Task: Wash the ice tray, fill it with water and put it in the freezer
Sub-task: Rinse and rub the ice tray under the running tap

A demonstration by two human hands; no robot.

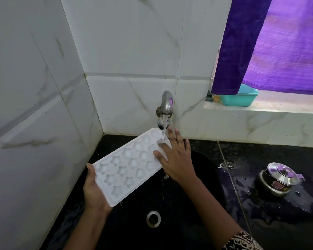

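White plastic star-mould ice tray (128, 167) is tilting below the steel wall tap (167, 103). Left hand (94, 188) is gripping the end furthest from tap; right hand (175, 159), fingers spread, is pressing the end under it. Risk: wet tray slipping, stream splashing off b/c of tilt.

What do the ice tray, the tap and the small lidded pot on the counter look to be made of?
The ice tray looks like white plastic, matte and slightly translucent, with moulded star-shaped cups. The tap seems polished metal, probably chromed or steel: it mirrors the purple curtain. The lidded pot looks like stainless steel, shiny with bright reflections.
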